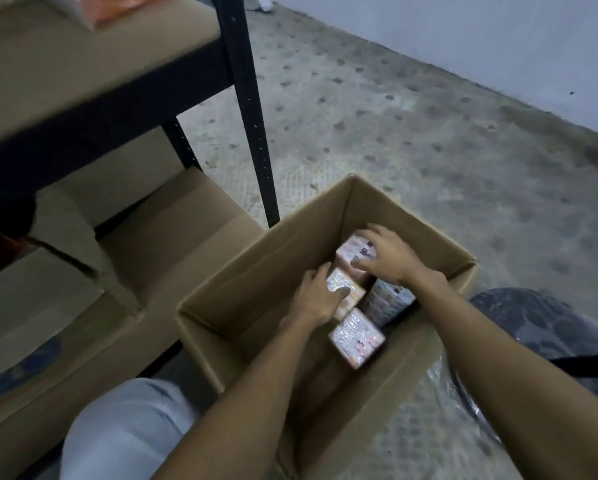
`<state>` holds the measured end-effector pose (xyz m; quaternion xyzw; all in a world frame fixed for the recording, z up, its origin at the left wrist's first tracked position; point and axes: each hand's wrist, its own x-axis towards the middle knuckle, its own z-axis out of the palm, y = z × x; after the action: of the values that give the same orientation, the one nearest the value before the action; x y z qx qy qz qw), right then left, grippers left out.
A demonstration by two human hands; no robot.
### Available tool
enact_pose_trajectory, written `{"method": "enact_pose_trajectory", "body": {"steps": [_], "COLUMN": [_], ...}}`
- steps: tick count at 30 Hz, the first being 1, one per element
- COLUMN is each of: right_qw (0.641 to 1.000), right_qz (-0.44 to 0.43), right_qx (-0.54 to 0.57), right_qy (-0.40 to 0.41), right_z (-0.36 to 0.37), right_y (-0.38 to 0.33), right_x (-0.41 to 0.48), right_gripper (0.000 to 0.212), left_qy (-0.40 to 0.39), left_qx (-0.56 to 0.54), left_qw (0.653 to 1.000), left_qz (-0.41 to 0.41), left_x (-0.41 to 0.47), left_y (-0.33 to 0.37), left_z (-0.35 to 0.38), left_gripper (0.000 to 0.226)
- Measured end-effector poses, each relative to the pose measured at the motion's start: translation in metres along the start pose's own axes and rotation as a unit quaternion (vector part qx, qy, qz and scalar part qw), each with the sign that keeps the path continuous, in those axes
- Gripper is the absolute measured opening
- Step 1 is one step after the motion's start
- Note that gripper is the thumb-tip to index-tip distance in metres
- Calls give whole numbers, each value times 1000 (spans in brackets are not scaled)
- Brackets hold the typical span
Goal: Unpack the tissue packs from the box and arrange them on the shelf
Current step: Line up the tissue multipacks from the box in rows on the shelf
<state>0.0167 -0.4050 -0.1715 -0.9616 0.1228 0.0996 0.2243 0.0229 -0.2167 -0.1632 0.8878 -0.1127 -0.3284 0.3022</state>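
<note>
— What are the fingers doing?

— From my feed, the left hand (pixel 316 299) has its fingers curled around a tissue pack (pixel 346 289) in the middle of the box, thumb over its shiny top, so it grips that pack. The right hand (pixel 389 254) lies flat, fingers spread, on the farthest pack (pixel 354 252); I cannot tell whether it grips it or only presses on it.

— Where are the packs?

— All that I see are inside the open cardboard box (pixel 256 282). Three pinkish ones stand in a row along its middle, and the nearest pack (pixel 357 337) is untouched, just under the left wrist. A bluish pack (pixel 389 299) sits beside them under the right forearm, against the right wall. The left half of the box floor looks bare, though it is dim.

— And around the box?

— It stands on the speckled floor (pixel 394 116), just beside the black post of the shelf (pixel 245 98). Closed cartons (pixel 173 237) fill the shelf's lower level to the left. My view catches a light trouser knee (pixel 128 431) at bottom left and crinkled plastic wrap (pixel 439 410) to the right of the box.
</note>
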Motion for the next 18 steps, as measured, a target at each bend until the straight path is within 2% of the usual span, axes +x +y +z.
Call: {"method": "enact_pose_trajectory", "body": {"steps": [4,8,11,15,18], "right_qw": [1000,1000,1000,999,998], "right_qz": [-7,-12,-11,4,17], "right_qx": [9,9,-11,-40,-62], "right_qy": [-26,-13,-6,-5,-19], "right_z": [15,28,30,30,31], "right_y": [9,9,4,-5,-11], "right_x": [17,24,28,31,29], "right_gripper": [72,69,67,61,65], "left_qy": [5,37,56,64,91], "left_qx": [-72,-135,-160,-193,-234], "left_qw": [997,989,984,976,962], "left_qz": [-24,-44,-57,-82,-106], "left_x": [15,22,24,26,25], "left_y": [0,-1,-1,-1,-2], "left_z": [18,32,38,42,46], "left_gripper": [72,68,58,59,60]}}
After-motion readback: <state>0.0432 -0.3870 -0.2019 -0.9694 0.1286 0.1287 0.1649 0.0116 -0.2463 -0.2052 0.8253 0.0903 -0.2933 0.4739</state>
